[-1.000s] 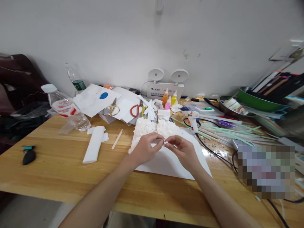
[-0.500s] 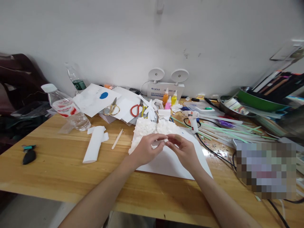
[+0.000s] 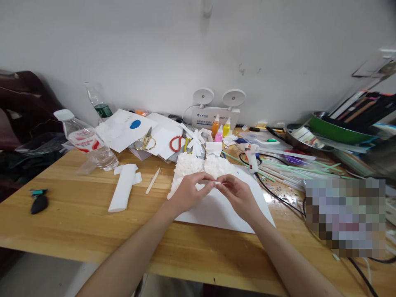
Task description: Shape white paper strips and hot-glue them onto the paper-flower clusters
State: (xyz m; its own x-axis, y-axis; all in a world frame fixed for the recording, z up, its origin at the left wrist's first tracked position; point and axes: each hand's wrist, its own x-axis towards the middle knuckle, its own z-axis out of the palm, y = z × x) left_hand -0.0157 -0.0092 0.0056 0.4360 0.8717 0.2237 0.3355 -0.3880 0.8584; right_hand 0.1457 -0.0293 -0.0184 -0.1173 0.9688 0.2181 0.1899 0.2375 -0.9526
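My left hand (image 3: 192,192) and my right hand (image 3: 236,193) meet over a white sheet (image 3: 216,218) near the middle of the table. Both pinch a small white paper piece (image 3: 217,183) between their fingertips. Just behind them lies fluffy white torn-paper material (image 3: 216,166), partly covered by my fingers. A rolled white paper tube (image 3: 120,194) with side flaps lies to the left, beside a wooden stick (image 3: 152,181).
Gold scissors (image 3: 145,142), red-handled scissors (image 3: 176,143) and a tilted water bottle (image 3: 89,142) are at the back left. A glue gun (image 3: 252,159) with a black cable, small paint bottles (image 3: 219,134) and a green pan (image 3: 337,131) are to the right.
The small white piece has turned a little between my fingertips and looks flatter. My hands have otherwise hardly moved.
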